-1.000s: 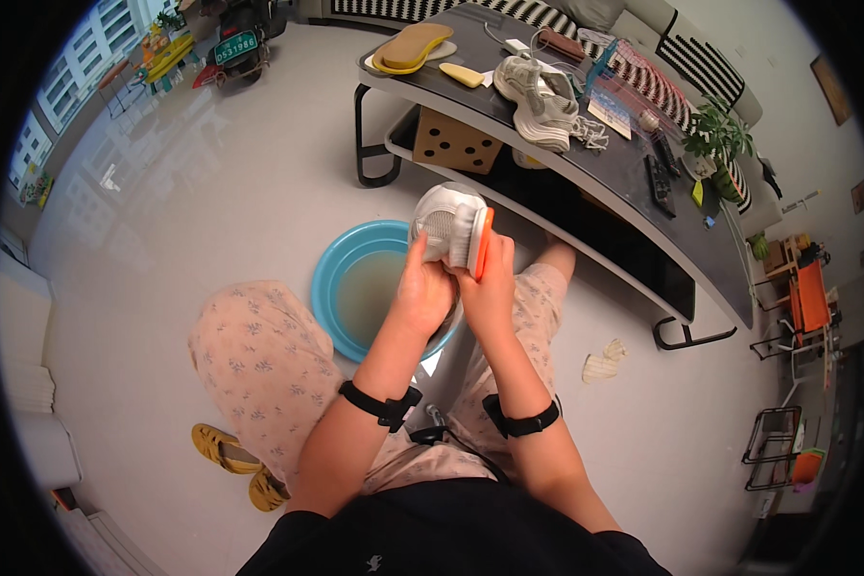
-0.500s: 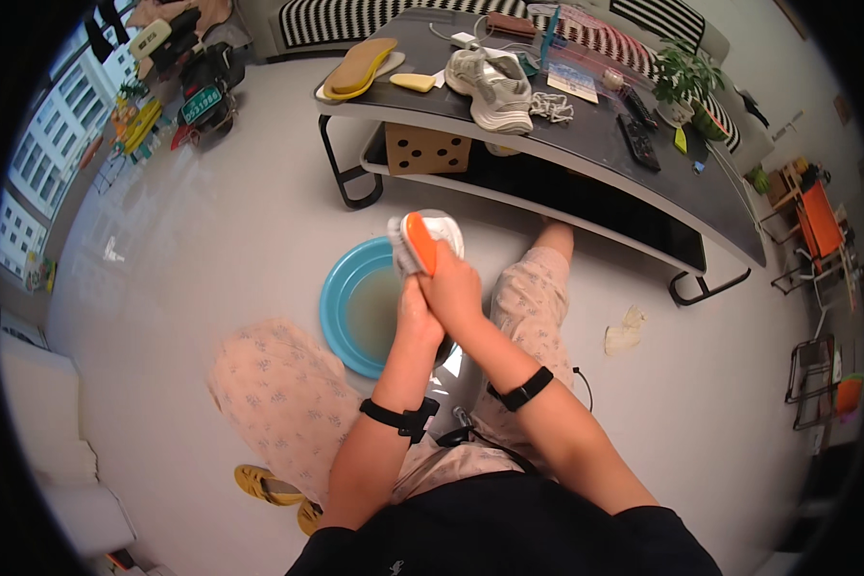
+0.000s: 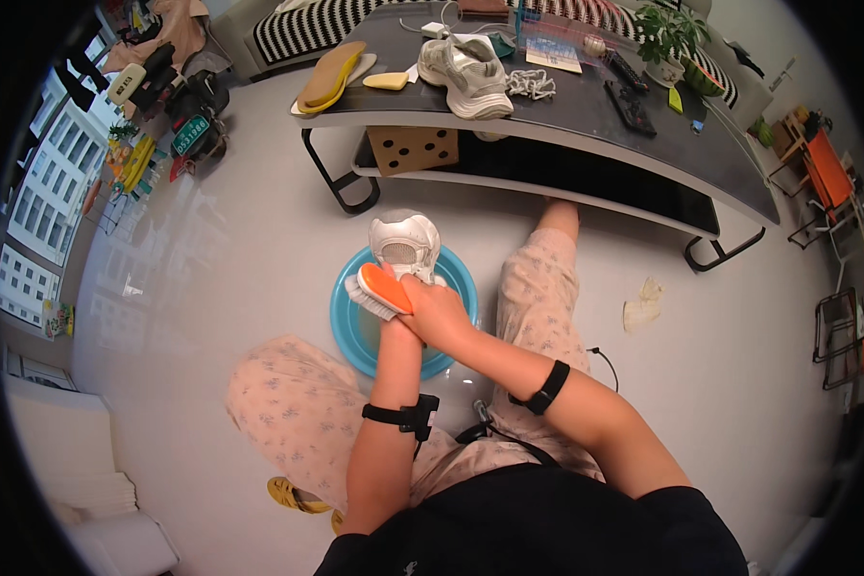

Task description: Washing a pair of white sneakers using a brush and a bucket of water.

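Observation:
Above a blue basin on the floor, I hold a white sneaker with its heel end pointing away from me. My left hand supports it from below; its fingers are mostly hidden behind the brush and my other hand. In my right hand is an orange scrub brush with pale bristles. The brush crosses over my left hand, on the near side of the sneaker, bristles turned toward the lower left. I cannot tell whether the bristles touch the sneaker.
Ahead stands a dark low table carrying another grey-white sneaker, insoles, white laces, a remote control and a potted plant. Pale gloves lie on the floor right of my leg. Yellow slippers are at lower left.
The sneaker has turned and shows more of its upper. My right hand and the brush have come nearer to me, with the brush now tilted leftward. The whole view has shifted slightly.

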`<state>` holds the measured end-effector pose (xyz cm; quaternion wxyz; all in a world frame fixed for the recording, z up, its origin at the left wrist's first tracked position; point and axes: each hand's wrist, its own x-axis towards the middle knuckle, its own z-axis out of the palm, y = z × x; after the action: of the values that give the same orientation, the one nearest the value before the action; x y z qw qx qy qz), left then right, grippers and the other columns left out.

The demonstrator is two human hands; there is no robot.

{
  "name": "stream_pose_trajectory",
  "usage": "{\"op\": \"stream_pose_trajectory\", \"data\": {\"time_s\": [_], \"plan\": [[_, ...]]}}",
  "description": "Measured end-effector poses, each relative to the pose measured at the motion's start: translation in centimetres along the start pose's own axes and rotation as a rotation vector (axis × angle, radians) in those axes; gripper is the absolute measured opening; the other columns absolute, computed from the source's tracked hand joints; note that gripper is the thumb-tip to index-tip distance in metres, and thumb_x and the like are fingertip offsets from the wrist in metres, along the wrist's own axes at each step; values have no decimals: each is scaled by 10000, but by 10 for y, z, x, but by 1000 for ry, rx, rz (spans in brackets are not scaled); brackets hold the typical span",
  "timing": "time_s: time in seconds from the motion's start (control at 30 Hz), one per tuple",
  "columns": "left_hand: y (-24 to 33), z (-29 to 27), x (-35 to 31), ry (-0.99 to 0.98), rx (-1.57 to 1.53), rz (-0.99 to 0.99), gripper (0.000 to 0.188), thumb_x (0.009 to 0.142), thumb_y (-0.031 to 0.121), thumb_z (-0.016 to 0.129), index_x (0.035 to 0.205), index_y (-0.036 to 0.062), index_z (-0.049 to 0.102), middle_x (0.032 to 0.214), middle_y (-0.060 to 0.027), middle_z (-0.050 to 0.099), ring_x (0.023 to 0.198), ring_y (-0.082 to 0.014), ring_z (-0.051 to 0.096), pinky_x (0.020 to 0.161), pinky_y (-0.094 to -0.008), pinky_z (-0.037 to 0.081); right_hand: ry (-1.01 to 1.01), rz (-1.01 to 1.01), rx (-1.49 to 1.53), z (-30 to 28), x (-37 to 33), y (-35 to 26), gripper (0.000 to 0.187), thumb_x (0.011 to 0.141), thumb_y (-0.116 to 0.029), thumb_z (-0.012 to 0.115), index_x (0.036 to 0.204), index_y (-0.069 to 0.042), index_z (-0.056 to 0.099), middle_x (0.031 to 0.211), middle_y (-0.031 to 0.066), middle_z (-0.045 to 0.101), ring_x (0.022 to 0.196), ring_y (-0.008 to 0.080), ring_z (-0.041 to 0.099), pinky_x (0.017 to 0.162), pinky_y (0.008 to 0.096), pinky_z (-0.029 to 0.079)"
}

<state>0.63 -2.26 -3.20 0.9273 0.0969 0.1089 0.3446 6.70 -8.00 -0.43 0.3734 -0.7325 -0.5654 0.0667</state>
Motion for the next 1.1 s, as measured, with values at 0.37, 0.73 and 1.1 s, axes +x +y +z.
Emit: {"op": "stream_pose_trajectory", "data": {"time_s": [0.37,0.73,1.1], "plan": [[-7,-50,11,36,-173,45,260,926,223,372,1101,68,486,1034,-102,547,956,-237,549,853,-390,455,0,8,125,-6,-2,-17,410,685,-176,653,1068,-162,508,721,230,577,662,430,560,566,510,443],[-19,0,0,377,-14,133,290,921,181,408,1156,11,431,1129,-108,503,1043,-219,498,922,-375,411,195,-276,-87,6,0,14,177,722,-175,595,802,-62,486,553,148,548,506,311,577,444,386,449],[-21,-3,4,340,-3,127,313,918,221,429,1155,17,450,1113,-115,502,1054,-229,480,969,-372,382,109,-265,-67,-5,16,35,171,719,-148,574,843,-39,529,563,138,560,501,302,591,427,391,460]]}}
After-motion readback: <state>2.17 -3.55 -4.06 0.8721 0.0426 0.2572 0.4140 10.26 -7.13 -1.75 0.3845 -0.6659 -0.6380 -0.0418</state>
